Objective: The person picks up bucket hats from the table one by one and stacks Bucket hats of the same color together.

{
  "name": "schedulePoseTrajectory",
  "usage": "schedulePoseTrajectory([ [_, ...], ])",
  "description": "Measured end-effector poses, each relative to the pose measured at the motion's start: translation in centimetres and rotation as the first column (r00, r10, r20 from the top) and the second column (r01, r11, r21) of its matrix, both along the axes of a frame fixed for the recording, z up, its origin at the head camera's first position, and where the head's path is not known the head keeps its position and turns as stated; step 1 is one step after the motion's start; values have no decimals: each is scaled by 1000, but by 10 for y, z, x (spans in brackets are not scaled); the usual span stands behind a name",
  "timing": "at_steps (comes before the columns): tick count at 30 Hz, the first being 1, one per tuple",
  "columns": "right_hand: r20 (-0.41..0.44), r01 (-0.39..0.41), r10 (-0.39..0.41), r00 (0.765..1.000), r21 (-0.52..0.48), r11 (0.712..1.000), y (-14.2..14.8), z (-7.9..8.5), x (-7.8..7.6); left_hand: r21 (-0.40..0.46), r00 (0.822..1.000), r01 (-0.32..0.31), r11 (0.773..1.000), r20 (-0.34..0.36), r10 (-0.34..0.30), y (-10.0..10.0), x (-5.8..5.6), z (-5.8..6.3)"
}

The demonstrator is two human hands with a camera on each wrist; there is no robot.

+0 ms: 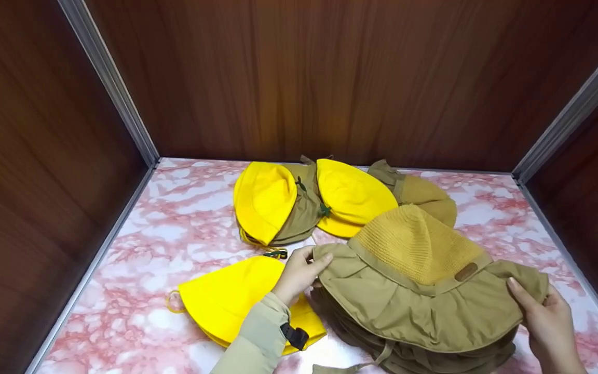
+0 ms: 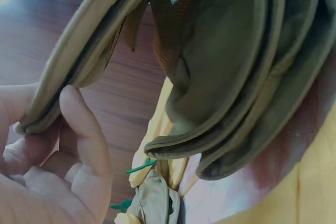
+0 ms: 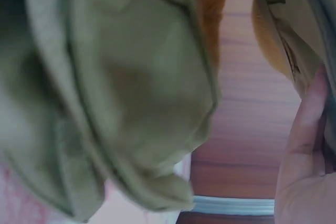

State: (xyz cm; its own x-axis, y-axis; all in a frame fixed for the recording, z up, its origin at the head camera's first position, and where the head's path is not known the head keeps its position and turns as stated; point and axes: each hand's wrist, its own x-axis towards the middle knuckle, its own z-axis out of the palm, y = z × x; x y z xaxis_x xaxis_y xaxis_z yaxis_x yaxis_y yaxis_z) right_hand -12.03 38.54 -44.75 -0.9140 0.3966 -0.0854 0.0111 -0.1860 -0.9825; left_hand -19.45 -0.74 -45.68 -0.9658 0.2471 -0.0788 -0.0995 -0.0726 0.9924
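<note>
A khaki sun hat [image 1: 423, 317] with a mustard knit crown and a small brown patch is stretched between both hands in the head view. My left hand [image 1: 299, 274] pinches the left end of its wide brim between thumb and fingers. At the other end, my right hand [image 1: 552, 317] grips the brim with the thumb on top. Below the held hat lies a stack of khaki hats [image 1: 348, 322], partly hidden by it. The left wrist view shows a gap between the held brim [image 2: 79, 51] and the layered brims of the stack [image 2: 231, 77].
A yellow hat [image 1: 226, 296] lies left of the stack, partly behind my left forearm. Farther back are two more yellow hats [image 1: 265, 200] [image 1: 353, 195] and khaki hats [image 1: 304, 208] [image 1: 429, 197]. Brown wood-grain panels [image 1: 299, 78] enclose the pink marbled table [image 1: 138, 270].
</note>
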Motion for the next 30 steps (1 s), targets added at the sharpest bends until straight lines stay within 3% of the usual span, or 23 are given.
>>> schedulePoseTrajectory([
  [4,48,-19,18,999,5,1000,4,-10,3,-62,999,-9,998,-36,7,-1,4,6],
  [10,179,-17,6,984,62,998,4,-26,9,-168,999,-52,984,-13,51,4,-5,-27],
  [16,251,-24,-29,968,208,978,4,-44,12,-270,997,-79,960,-33,73,9,-6,-37],
  [18,277,-62,-21,961,288,955,4,-46,12,-300,995,-95,949,-49,84,10,-7,-39],
  [22,346,-167,-19,938,499,851,6,-46,10,-403,989,-134,905,-116,95,15,-7,-41],
  [26,415,-268,-22,910,626,733,7,-36,5,-487,976,-189,853,-192,107,19,-5,-37],
  [28,426,-299,-28,904,680,669,6,-28,3,-502,967,-225,835,-220,129,22,-3,-31],
  [30,407,-303,-48,912,748,591,3,-22,3,-532,952,-275,801,-267,149,25,-1,-23],
])
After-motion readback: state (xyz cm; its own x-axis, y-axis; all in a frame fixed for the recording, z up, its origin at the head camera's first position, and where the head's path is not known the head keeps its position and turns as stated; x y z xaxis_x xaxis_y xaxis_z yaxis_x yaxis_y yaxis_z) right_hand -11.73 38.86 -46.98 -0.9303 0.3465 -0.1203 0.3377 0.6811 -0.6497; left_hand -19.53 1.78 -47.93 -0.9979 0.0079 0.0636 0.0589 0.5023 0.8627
